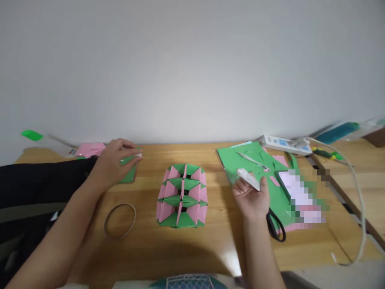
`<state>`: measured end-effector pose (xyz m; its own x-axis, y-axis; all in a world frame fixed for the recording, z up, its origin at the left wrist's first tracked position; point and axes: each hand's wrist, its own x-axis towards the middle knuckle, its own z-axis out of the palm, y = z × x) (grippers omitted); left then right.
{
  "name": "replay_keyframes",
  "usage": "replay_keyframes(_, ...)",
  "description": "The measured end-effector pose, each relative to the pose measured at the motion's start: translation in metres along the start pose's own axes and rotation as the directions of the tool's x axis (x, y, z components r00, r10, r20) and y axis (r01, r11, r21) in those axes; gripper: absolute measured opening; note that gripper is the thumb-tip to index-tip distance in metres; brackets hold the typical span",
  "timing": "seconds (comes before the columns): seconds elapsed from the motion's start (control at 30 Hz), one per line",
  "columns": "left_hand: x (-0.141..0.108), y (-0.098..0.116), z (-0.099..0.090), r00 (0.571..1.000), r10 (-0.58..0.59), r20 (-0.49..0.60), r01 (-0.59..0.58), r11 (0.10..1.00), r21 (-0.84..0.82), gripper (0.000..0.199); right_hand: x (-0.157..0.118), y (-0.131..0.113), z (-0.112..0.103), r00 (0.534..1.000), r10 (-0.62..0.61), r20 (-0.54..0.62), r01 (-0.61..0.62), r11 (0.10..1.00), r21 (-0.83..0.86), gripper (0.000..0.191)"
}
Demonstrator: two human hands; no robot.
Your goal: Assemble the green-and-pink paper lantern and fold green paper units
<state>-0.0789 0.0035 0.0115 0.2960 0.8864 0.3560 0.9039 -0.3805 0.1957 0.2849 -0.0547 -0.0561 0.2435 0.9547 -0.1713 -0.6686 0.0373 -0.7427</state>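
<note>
My left hand [116, 162] is over the left side of the wooden table, its thumb and fingertips pinching a small white cap [138, 155]. Palm up, my right hand [252, 198] holds a white tube [249, 179] across its fingers, above the green sheets. Between the hands stands a folded paper structure [182, 196] of pink and green panels; neither hand touches it. A thin ring [134, 218] lies on the table to its left. Part of a green paper piece [131, 174] shows beneath my left hand.
Green sheets [231, 154] at the right carry tweezers [252, 160], paper scraps and a phone [284, 180]. Black scissor handles [276, 226] lie beside my right wrist. A white power strip [285, 144] with a cable sits by the wall. Pink paper [90, 149] is at the back left.
</note>
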Motion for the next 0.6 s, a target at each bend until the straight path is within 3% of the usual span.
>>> replay_keyframes(0.07,-0.015,-0.013,0.021,0.984,-0.111,0.137,0.111,0.994,0.001,0.031,0.002,0.006,-0.003,1.000,0.014,0.027,-0.013,0.998,-0.062,0.039)
replay_keyframes(0.13,-0.024,-0.014,0.042,0.970,-0.151,0.189,0.151,0.988,0.015,0.031,0.003,0.010,-0.006,0.998,0.047,0.043,-0.043,0.994,-0.096,0.040)
replay_keyframes(0.23,-0.032,-0.003,0.063,0.959,-0.207,0.195,0.199,0.978,0.060,0.033,0.004,0.011,-0.009,0.997,0.075,-0.001,-0.074,0.994,-0.075,0.036)
replay_keyframes(0.37,-0.036,0.006,0.072,0.957,-0.246,0.152,0.234,0.968,0.093,0.032,0.005,0.009,-0.012,1.000,0.005,-0.022,-0.008,0.992,-0.125,0.035)
replay_keyframes(0.47,-0.031,0.011,0.061,0.961,-0.247,0.121,0.240,0.968,0.074,0.025,0.007,0.009,-0.014,0.999,-0.035,0.020,0.037,0.988,-0.152,0.037)
replay_keyframes(0.53,-0.026,0.025,0.039,0.969,-0.223,0.108,0.221,0.975,0.027,0.022,0.008,0.010,-0.016,0.999,-0.034,0.038,0.040,0.987,-0.159,0.037)
replay_keyframes(0.6,-0.026,0.054,0.007,0.982,-0.166,0.095,0.172,0.983,-0.063,0.023,0.010,0.010,-0.017,1.000,-0.015,0.012,0.016,0.991,-0.136,0.034)
